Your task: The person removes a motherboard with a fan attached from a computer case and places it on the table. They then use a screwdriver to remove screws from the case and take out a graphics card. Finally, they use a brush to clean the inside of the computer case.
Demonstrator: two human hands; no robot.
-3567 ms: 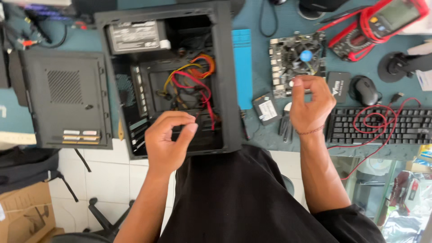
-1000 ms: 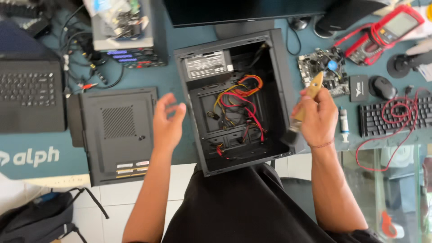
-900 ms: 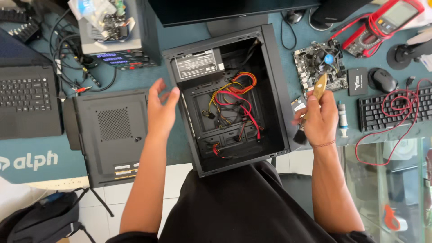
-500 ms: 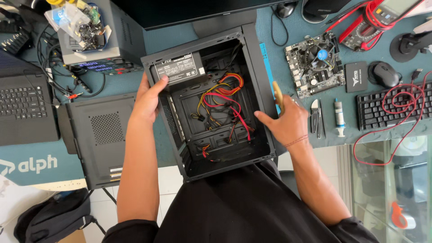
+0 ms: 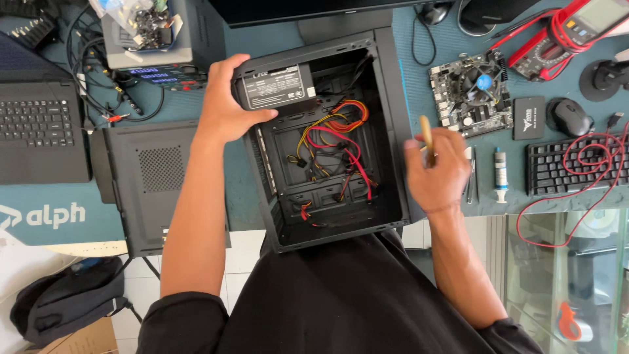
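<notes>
Computer case: The black computer case point(image 5: 327, 147) lies open on the blue-green table point(image 5: 432, 29), right in front of you, with its near end at the table edge by your body.
Inside the case: You can see red, yellow and black wires point(image 5: 334, 141) in the middle. A grey power box point(image 5: 275, 86) sits in the far left corner.
Left hand: Your left hand point(image 5: 226, 105) grips the far left corner of the case. Your fingers curl over its rim and your thumb lies beside the power box.
Right hand: Your right hand point(image 5: 436, 170) is just beside the right wall of the case. It is closed around a small brush point(image 5: 426, 134) with a pale wooden handle. The handle sticks up past your fingers. The hand looks blurry.
Side panel: The black side panel point(image 5: 154, 187) lies flat to the left of the case, near your left arm.
Right of the case: A green circuit board with a fan point(image 5: 473, 92) lies on the table past your right hand. Next to it are a small black flat drive point(image 5: 529, 118), a black mouse point(image 5: 570, 117) and a black keyboard point(image 5: 576, 164) with a red wire point(image 5: 593, 154) over it. A little white tube point(image 5: 501, 174) lies near your right hand.
Far right corner: A red meter point(image 5: 576, 26) sits there.
Left side: A black laptop point(image 5: 39, 128) is well apart from the case.
</notes>
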